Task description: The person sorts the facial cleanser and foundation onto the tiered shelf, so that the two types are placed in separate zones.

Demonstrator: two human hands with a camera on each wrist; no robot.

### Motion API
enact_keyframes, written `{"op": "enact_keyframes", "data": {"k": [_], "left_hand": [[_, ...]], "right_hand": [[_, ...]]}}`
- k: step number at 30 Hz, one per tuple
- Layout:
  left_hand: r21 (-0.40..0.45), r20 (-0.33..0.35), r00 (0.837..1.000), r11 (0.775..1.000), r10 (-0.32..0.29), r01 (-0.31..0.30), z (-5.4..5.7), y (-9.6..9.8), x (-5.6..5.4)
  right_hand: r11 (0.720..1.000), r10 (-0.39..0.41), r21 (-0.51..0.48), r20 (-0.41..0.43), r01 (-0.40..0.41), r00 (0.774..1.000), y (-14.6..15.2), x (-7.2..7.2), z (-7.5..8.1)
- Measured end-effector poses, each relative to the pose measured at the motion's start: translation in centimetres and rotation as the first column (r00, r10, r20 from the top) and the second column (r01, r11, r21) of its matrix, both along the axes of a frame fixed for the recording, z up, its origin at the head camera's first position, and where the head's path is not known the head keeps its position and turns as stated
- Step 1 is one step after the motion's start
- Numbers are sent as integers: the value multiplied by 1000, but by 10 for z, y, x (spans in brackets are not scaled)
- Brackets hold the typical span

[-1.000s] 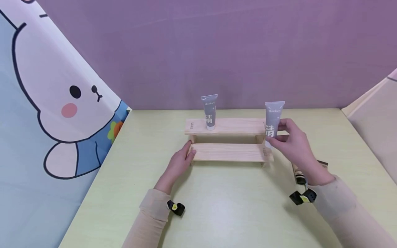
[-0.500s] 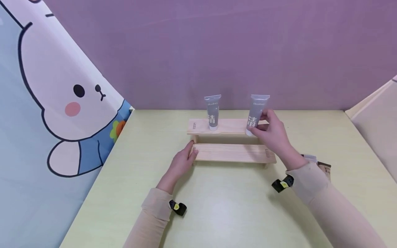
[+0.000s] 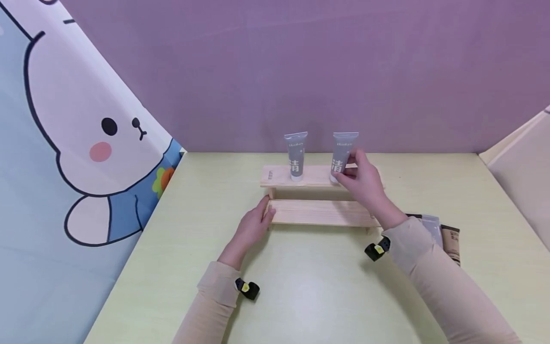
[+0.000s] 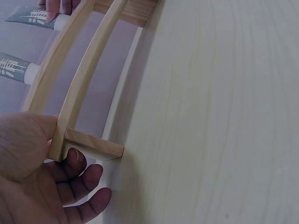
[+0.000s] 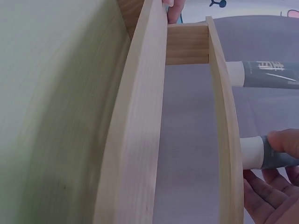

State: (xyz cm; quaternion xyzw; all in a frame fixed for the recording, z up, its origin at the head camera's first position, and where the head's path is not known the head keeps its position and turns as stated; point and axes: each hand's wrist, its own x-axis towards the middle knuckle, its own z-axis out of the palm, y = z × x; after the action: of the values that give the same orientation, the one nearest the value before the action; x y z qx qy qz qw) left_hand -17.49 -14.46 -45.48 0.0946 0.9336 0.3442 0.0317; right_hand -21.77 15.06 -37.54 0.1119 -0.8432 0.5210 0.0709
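A two-step wooden rack (image 3: 318, 212) stands on the table. My left hand (image 3: 252, 223) grips the left end of its lower step, thumb on one side and fingers curled beneath, as the left wrist view shows. On the upper step, toward the left, one grey squeeze tube (image 3: 296, 155) stands upright on its white cap. My right hand (image 3: 363, 184) pinches a second grey tube (image 3: 343, 149) low down, near its cap. In the right wrist view this tube's white cap (image 5: 252, 152) is right at the upper step's surface (image 5: 227, 140).
Right of the rack, partly behind my right sleeve, lie a light grey tube (image 3: 432, 228) and a brown tube with a black end (image 3: 450, 242). A purple cloth (image 3: 326, 71) hangs behind the table, and a cartoon-printed cloth (image 3: 107, 167) hangs at the left.
My right hand has carried the second tube leftward from the rack's right end to the upper step. The left hand keeps its grip on the rack.
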Motion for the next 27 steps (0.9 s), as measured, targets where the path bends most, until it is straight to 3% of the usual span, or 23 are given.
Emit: {"op": "enact_keyframes", "data": {"k": [7, 13, 18, 27], "left_hand": [[4, -2, 1000, 1000, -9, 9, -3, 2, -1], [6, 19, 1000, 1000, -1, 1, -4, 4, -2], [12, 19, 1000, 1000, 5, -5, -3, 3, -3], [35, 49, 999, 999, 18, -19, -3, 1, -4]], "right_hand": [[1000, 15, -9, 14, -15, 1000, 9, 8, 1], [999, -29, -20, -57, 28, 998, 31, 29, 6], [997, -63, 44, -100, 68, 993, 55, 45, 5], [971, -114, 206, -56, 123, 992, 99, 70, -1]]}}
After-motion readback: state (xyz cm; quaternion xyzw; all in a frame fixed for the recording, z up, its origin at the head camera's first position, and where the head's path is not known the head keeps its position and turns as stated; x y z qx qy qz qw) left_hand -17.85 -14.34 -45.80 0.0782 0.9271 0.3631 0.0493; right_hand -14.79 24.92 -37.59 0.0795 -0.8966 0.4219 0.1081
